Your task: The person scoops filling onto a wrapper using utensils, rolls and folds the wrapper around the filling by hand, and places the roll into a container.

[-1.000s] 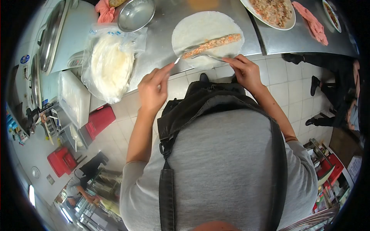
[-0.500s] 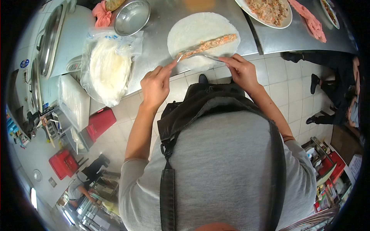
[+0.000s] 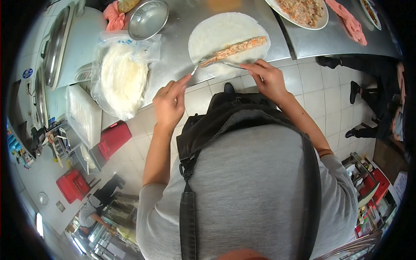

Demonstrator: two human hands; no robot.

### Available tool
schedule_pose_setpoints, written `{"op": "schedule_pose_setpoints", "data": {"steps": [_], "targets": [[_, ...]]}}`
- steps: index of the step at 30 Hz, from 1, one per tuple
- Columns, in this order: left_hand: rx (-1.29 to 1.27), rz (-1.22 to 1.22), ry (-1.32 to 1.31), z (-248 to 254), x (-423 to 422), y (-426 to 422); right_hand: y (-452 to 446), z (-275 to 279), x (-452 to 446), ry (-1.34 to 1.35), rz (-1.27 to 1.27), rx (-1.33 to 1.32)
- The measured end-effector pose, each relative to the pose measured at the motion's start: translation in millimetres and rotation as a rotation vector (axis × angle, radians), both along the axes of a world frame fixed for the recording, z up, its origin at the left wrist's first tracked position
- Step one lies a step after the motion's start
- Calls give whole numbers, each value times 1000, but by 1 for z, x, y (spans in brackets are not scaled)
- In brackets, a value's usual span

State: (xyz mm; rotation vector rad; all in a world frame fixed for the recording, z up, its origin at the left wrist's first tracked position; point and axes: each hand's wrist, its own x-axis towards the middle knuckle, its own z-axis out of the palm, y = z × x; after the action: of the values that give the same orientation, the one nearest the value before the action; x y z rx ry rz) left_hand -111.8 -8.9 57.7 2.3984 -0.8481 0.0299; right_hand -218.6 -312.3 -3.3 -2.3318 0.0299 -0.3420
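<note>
Head view: on the counter (image 3: 175, 56), filling (image 3: 240, 47) lies across a wrapper (image 3: 208, 34), two utensils over its left end. The left hand (image 3: 170, 99) has one utensil (image 3: 196, 69) in its grip, the right hand (image 3: 267, 80) the other. Bagged wrappers (image 3: 123, 80) and a bowl (image 3: 148, 21) sit left; a plate (image 3: 318, 27), right.

a shiny metal table (image 3: 171, 60) is standing in front, and a second metal table (image 3: 325, 47) is sitting beside it, with a dark gap running between them. pale square tiles (image 3: 336, 106) are covering the floor. a red seat (image 3: 71, 185) is standing near a pale wall (image 3: 50, 182). one long lamp (image 3: 39, 225) is glowing down low on the left side, and another lamp (image 3: 79, 245) is shining near it.
</note>
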Motion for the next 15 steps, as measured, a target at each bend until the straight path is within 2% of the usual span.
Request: {"op": "schedule_pose_setpoints", "data": {"steps": [7, 9, 11, 15], "targets": [[-113, -131, -45, -34, 6, -59, -32, 2, -13, 53, -108, -14], [-88, -141, -27, -30, 7, -66, -40, 6, -19, 72, -135, -24], [-169, -147, -55, -26, 7, -68, -46, 8, -23, 94, -161, -31], [-115, -86, -70, -33, 8, -68, -49, 8, -26, 84, -194, 12]]}}
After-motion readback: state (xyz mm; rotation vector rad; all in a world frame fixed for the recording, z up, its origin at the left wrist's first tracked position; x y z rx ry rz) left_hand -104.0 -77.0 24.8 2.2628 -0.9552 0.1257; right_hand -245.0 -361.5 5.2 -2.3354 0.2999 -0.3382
